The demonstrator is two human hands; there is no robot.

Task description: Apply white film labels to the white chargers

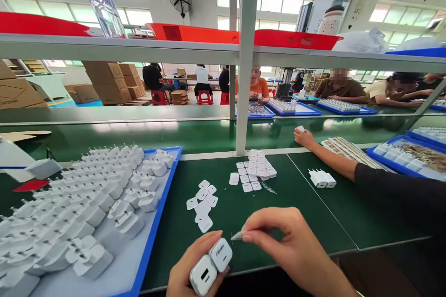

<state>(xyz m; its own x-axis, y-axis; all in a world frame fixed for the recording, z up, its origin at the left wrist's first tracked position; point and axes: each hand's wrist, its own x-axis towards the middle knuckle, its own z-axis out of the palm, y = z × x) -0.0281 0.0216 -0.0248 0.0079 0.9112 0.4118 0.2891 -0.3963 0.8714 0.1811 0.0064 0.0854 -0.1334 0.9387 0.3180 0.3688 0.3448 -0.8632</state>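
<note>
My left hand [184, 267] is closed around two white plug chargers [203, 276], their port ends turned up towards me. One shows two port openings; the other end carries printed lettering and a single slot. Just right of them, my right hand [285, 241] pinches a thin whitish piece [237, 235] between thumb and forefinger, seen nearly edge-on and apart from the chargers. Beyond my hands lie a loose scatter of white face plates [204, 205] and a stacked group of similar plates [258, 164].
At left a blue-rimmed tray [158, 222] holds rows of white chargers [87, 195]. A co-worker's arm [331, 158] reaches in from the right, past more chargers [322, 178] on the green table. A shelf post [245, 79] rises ahead. Other people sit across the line.
</note>
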